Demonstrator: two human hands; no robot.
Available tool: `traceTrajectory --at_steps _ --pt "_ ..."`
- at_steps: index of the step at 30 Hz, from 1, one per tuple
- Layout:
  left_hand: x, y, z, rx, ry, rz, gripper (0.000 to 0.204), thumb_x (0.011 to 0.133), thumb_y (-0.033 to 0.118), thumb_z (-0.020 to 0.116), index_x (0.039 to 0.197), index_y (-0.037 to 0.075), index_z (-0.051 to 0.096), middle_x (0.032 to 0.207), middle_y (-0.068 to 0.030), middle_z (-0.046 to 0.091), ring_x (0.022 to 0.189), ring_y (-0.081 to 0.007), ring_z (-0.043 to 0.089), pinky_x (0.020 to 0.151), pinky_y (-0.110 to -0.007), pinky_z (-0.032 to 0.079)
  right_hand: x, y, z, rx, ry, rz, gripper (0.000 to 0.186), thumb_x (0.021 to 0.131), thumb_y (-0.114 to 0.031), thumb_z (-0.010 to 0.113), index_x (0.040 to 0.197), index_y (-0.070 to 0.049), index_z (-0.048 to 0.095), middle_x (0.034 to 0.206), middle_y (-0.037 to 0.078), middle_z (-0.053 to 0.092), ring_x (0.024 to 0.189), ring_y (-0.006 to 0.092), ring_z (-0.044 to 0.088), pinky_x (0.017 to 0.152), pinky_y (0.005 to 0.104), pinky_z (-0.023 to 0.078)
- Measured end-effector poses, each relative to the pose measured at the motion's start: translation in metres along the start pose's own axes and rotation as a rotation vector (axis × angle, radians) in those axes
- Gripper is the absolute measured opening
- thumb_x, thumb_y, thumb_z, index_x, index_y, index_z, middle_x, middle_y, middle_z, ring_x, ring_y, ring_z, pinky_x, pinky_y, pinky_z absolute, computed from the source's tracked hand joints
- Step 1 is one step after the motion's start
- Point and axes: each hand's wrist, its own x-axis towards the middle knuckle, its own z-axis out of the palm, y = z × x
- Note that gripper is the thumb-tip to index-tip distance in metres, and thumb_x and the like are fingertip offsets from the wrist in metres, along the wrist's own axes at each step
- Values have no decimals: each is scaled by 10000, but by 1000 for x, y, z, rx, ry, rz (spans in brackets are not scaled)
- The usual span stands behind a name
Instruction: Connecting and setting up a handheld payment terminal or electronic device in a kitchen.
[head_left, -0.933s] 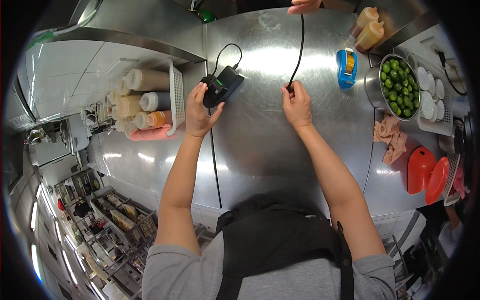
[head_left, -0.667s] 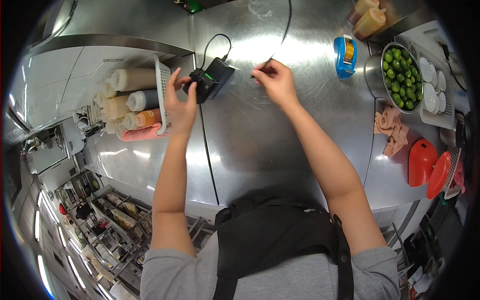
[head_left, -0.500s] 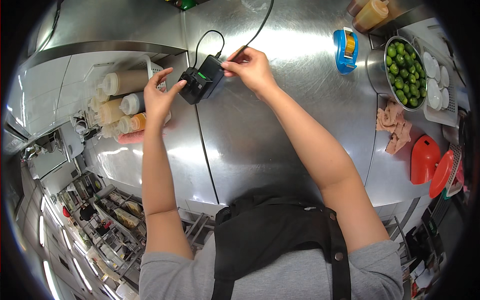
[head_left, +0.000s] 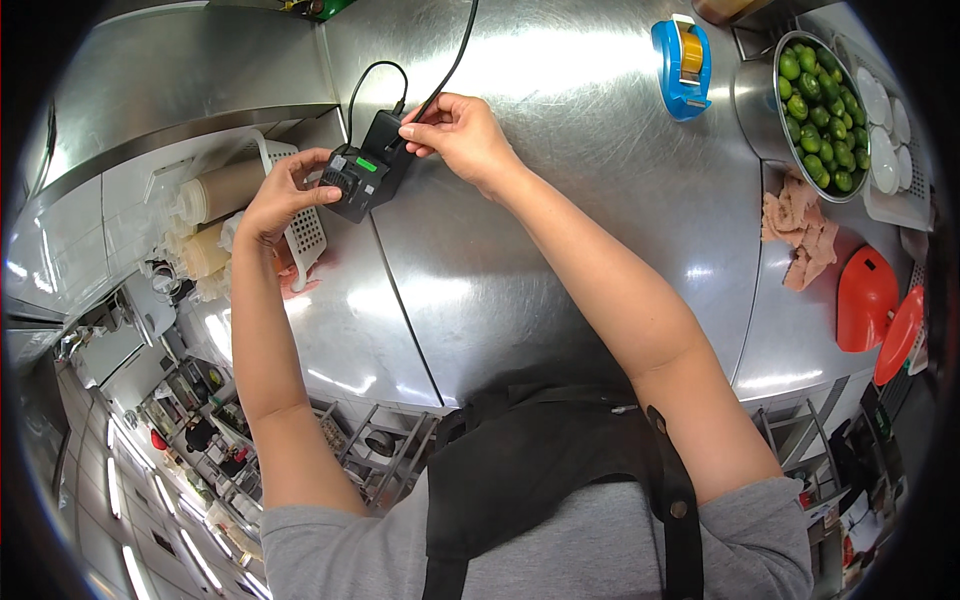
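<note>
On the steel worktop (head_left: 540,300) sits a black electronic device (head_left: 352,190) with a small green patch, beside a taller black block (head_left: 385,128) with a short looped cable (head_left: 378,64) rising from it. My left hand (head_left: 285,200) grips the device from the left, thumb on its front. My right hand (head_left: 465,140) pinches a long black cable (head_left: 455,55) at the block's right side; whether its end is plugged in I cannot tell.
At left, squeeze bottles (head_left: 215,190) stand in a white basket (head_left: 305,235). At right are a blue tape dispenser (head_left: 685,90), a steel bowl of limes (head_left: 755,110), a pink cloth (head_left: 800,230), red plastic containers (head_left: 865,300) and small white dishes (head_left: 885,160).
My right hand has carried the cable leftward and up to the black block. My left hand has closed onto the device. Another person's hand at the top has left view as the view shifted.
</note>
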Motion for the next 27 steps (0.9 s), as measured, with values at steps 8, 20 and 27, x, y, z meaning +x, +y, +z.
traceTrajectory --at_steps 8,20,27 --pt "2 -1 -6 -208 -125 152 706 590 38 888 1240 42 614 1145 -2 638 1099 -142 582 991 -304 438 -3 -17 6 -35 -29 5 152 906 -112 720 990 1 663 845 62 696 745 105 669 701 237 556" --pt "3 5 1 -220 -148 190 692 587 -10 871 1226 25 609 1126 -3 644 1090 -137 590 1031 -299 430 5 -11 31 -62 2 -124 134 871 -101 753 925 9 698 848 82 718 759 119 691 705 248 569" --pt "8 -6 5 -246 -170 199 659 625 7 869 1229 12 607 1131 -28 654 1046 -128 618 963 -293 485 13 -17 32 -319 19 -168 142 845 -104 766 884 17 704 777 88 716 713 126 688 685 262 564"
